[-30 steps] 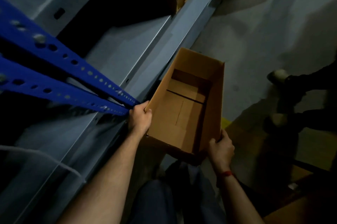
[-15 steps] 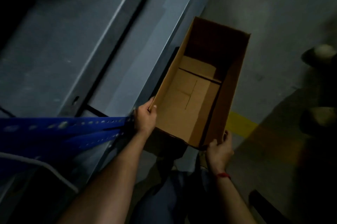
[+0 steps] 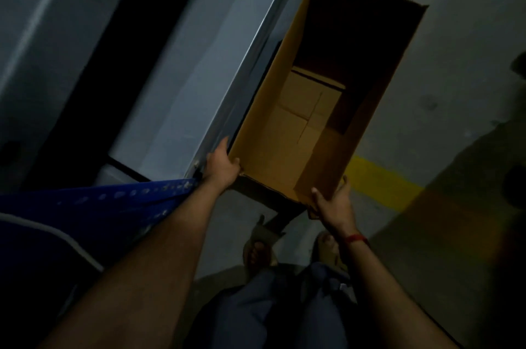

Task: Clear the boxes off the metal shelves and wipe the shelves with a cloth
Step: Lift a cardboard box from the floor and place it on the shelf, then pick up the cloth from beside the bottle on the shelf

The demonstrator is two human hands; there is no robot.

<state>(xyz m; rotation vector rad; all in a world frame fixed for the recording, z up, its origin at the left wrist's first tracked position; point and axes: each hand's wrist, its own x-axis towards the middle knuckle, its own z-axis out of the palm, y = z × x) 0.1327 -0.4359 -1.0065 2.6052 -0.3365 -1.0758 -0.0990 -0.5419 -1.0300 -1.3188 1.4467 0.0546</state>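
Dim concrete floor (image 3: 461, 87) waits below the cardboard box (image 3: 287, 149) at one o'clock, off the metal shelf (image 3: 176, 87) at ten, left hand (image 3: 223, 168) and right hand (image 3: 333, 202) curled round its near corners: I'd lower it level, clear of toes (image 3: 257, 254).

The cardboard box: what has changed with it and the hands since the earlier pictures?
The cardboard box has risen in the view, its opening facing the camera more; the camera also tilted down. Nothing was let go: the left hand and right hand grip the same near corners. The box stays empty, beside the shelf.
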